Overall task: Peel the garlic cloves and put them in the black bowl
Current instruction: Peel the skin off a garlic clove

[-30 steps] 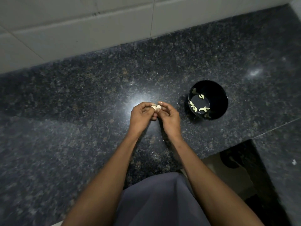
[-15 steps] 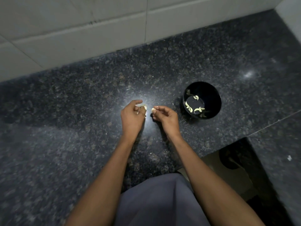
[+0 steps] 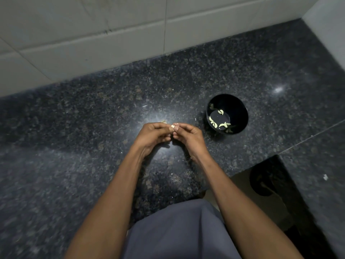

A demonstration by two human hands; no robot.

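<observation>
Forearms come up from the bottom edge over a grey garment (image 3: pixel 179 230), meeting just short of the black bowl (image 3: pixel 240 103). Left hand (image 3: pixel 151 135) and right hand (image 3: pixel 190 136) sit fingertip to fingertip, both pinching one small garlic clove (image 3: pixel 173 126) between them, grips narrow and fingers curled in. Clove is held above the dark granite counter (image 3: pixel 74 128), near side and left of the bowl (too small to read its long axis or how much skin is left). Step in hand looks like peeling, not yet dropping.

Key relation: bowl lies to the right and slightly beyond the clove, so the right hand is the nearer one for the drop; a short move rightward should do it, I judge. Risk: a slippery clove popping out onto the counter.

Bowl already holds several peeled cloves (image 3: pixel 214 124) on its floor. Small pale skin bits (image 3: pixel 195 119) lie on the counter just left of the bowl. Beyond the bowl, white tiled wall (image 3: pixel 130 38).
</observation>
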